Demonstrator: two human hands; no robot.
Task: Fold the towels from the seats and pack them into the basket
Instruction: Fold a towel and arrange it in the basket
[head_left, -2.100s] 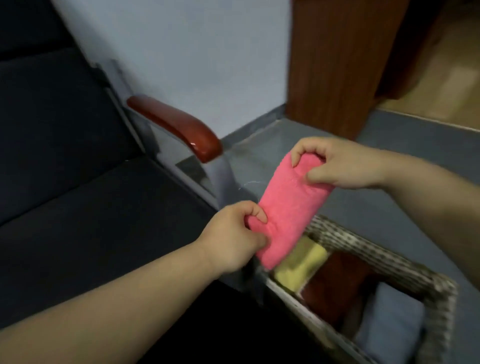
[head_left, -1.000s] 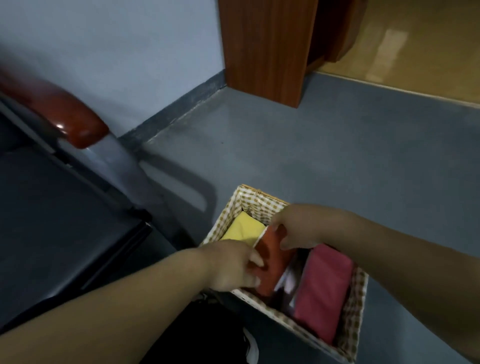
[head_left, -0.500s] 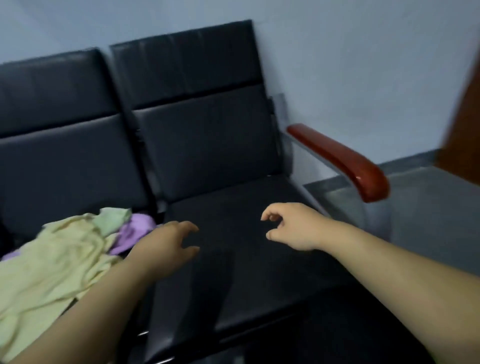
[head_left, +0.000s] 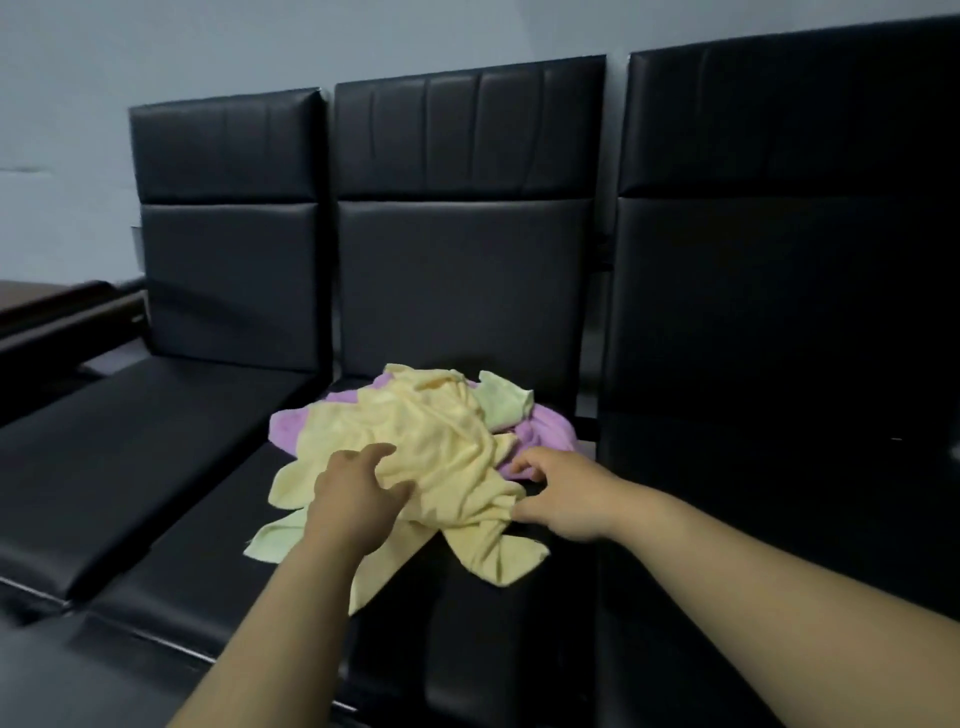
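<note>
Head camera looks down at a row of three black padded seats against a pale wall (head_left: 78, 78). The middle seat (head_left: 197, 561) holds a loose, crumpled pile of unfolded towels, lying towards its right side.

A pale yellow towel (head_left: 441, 436) lies on top and covers most of the pile, with corners trailing towards the near edge of the cushion. A purple towel (head_left: 550, 431) shows beneath it at the far left and at the right. A small pale green towel (head_left: 504, 400) sits at the far right of the pile, touching both.

Both bare forearms reach in from the near edge. The left hand (head_left: 353, 499) lies on the near left part of the yellow towel, fingers straight and spread, thumb out to the right, grasping nothing. The right hand (head_left: 561, 493) is at the near right edge of the pile, fingers loosely curled, thumb touching the yellow towel's edge and a fingertip against the purple one. Whether it pinches any cloth cannot be told.

The left seat (head_left: 130, 441) and right seat (head_left: 779, 415) flank the middle one.
</note>
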